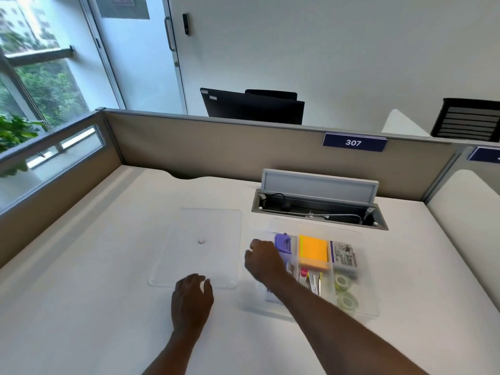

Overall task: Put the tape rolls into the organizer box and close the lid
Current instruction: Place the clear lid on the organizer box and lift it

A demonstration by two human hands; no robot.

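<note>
The clear organizer box (374,307) stands on the desk at right, with no lid on it. Two clear-green tape rolls (343,282) (348,300) lie in its right compartment, one behind the other. The flat clear lid (205,226) lies on the desk to the left of the box. My left hand (190,301) is at the lid's near edge, fingers curled over it. My right hand (263,259) hovers over the box's left side, its loosely curled fingers pointing toward the lid's right edge and holding nothing.
The box also holds a purple tool (282,243), an orange sticky-note pad (313,251), a labelled packet (345,257) and small pens or clips. Behind the box an open cable hatch (319,209) is sunk into the desk. Beige partitions (216,150) wall the desk.
</note>
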